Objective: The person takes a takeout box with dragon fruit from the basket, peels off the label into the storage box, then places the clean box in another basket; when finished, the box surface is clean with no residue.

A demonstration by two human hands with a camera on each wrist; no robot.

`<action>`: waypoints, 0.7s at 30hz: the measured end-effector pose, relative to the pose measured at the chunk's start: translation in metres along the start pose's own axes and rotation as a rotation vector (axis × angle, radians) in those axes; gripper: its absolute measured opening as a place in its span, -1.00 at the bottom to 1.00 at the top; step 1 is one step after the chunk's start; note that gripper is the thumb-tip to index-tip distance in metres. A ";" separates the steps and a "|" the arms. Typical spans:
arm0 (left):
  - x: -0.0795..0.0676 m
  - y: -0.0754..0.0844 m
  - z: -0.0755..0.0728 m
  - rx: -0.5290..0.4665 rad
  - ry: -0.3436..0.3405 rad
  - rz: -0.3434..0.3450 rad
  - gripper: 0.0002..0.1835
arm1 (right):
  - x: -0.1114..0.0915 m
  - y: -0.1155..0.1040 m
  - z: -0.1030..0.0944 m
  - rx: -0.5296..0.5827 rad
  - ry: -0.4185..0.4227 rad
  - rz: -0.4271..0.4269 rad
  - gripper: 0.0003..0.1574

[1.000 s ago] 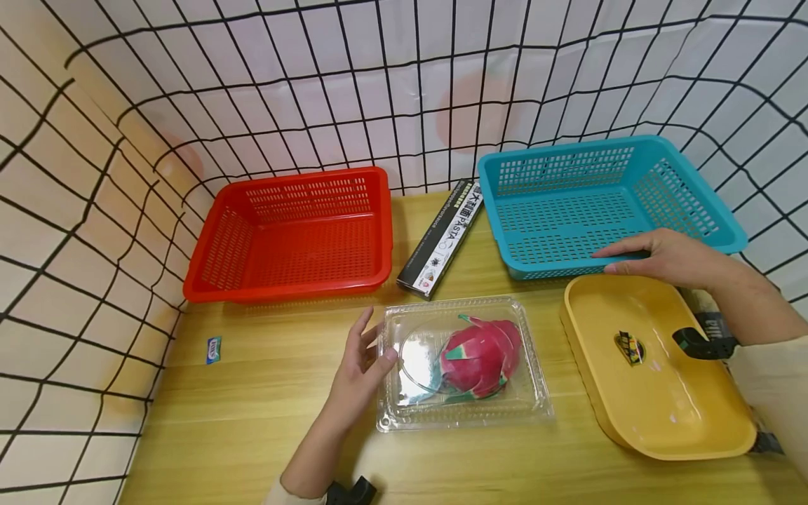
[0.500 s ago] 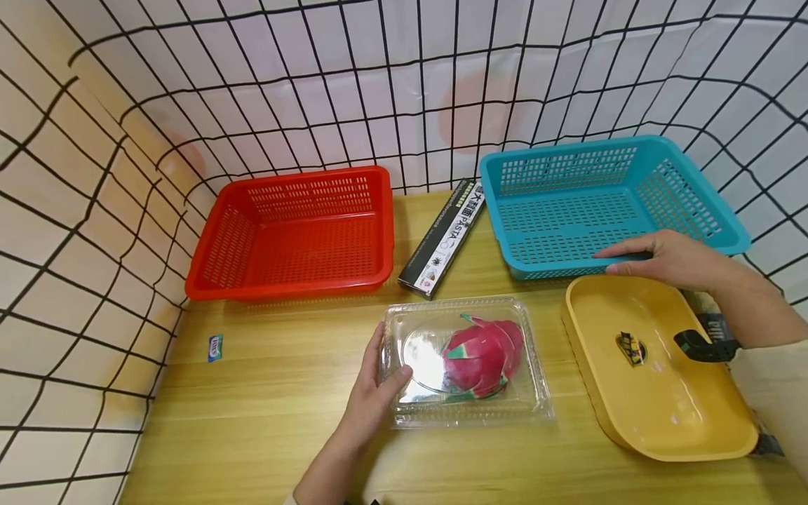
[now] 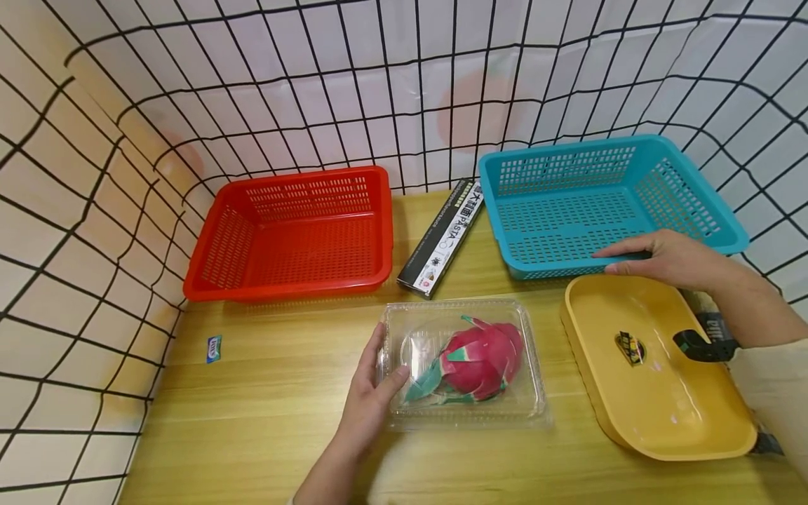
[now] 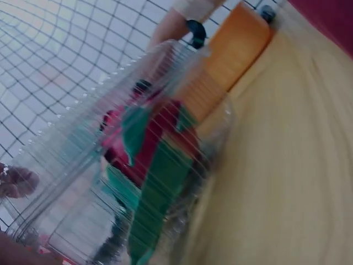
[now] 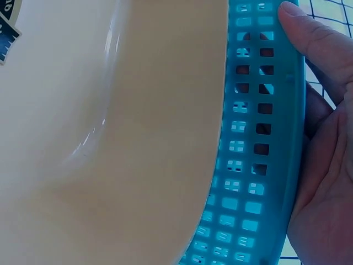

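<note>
A clear plastic clamshell box (image 3: 463,414) stands at the middle front of the table, with a pink dragon fruit (image 3: 482,361) with green scales inside. My left hand (image 3: 369,396) grips the box's left side, thumb on the lid and fingers around the far edge. In the blurred left wrist view the dragon fruit (image 4: 149,146) shows through the ribbed plastic. My right hand (image 3: 675,259) holds the near rim of the blue perforated basket (image 3: 568,270). In the right wrist view the thumb of the right hand (image 5: 325,127) lies over the outside of that basket wall (image 5: 281,138).
A red basket (image 3: 287,287) stands at the back left. Between the baskets lies a black and white pasta box (image 3: 442,238). A yellow tray (image 3: 682,414) sits at the right, under my right forearm, with a dark package (image 3: 713,322) partly behind it. A small packet (image 3: 214,348) lies at left.
My left hand has moved right and taken hold of the clear box's left side. The box has tilted slightly, shifting the glare on its lid. My right hand has stayed on the blue basket.
</note>
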State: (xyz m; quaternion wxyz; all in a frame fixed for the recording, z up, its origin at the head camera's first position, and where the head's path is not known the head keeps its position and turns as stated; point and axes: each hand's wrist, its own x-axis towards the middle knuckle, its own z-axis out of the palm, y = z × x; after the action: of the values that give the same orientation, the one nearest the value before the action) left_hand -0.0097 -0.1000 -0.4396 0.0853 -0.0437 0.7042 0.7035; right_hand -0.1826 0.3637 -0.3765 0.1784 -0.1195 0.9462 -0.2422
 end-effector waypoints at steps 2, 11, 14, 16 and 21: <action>-0.002 0.005 -0.001 -0.006 0.006 0.008 -0.15 | 0.001 0.000 0.000 -0.002 0.003 -0.001 -0.48; -0.009 0.021 -0.009 -0.007 0.004 0.042 -0.16 | 0.001 0.001 0.000 -0.019 0.002 0.001 -0.50; -0.010 0.028 -0.012 0.019 0.005 0.074 -0.17 | 0.000 0.001 0.000 -0.018 0.000 0.005 -0.48; -0.010 0.033 -0.014 0.020 0.006 0.090 -0.16 | 0.001 0.002 0.000 -0.016 -0.001 0.008 -0.48; -0.010 0.052 -0.018 -0.044 -0.017 0.117 -0.16 | 0.002 0.001 0.000 -0.021 0.000 0.013 -0.47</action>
State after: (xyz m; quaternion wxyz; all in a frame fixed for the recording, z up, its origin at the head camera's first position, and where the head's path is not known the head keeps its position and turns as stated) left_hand -0.0105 -0.1185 -0.3870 0.0491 0.0016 0.6892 0.7229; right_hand -0.1846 0.3639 -0.3776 0.1788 -0.1152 0.9494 -0.2312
